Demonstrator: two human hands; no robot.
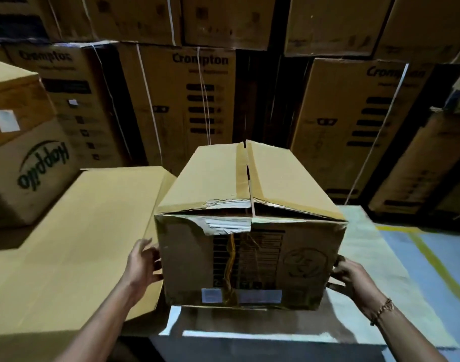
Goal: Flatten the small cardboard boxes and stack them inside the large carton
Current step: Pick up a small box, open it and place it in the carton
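Observation:
A brown cardboard box (250, 220) stands upright in the middle of the view, its top flaps closed along a slit tape seam, with torn tape and a printed label on the near face. My left hand (142, 262) presses against its lower left side. My right hand (351, 278) grips its lower right edge, a bracelet on the wrist. The box rests on a pale flat surface (375, 262). A large plain carton (74, 246) lies closed to the left, touching the box's left side.
Tall stacks of Crompton cartons (197, 100) form a wall behind. A Happilo box (33, 173) stands at the left with another box on top. Grey floor with a yellow line (438, 262) shows at the right.

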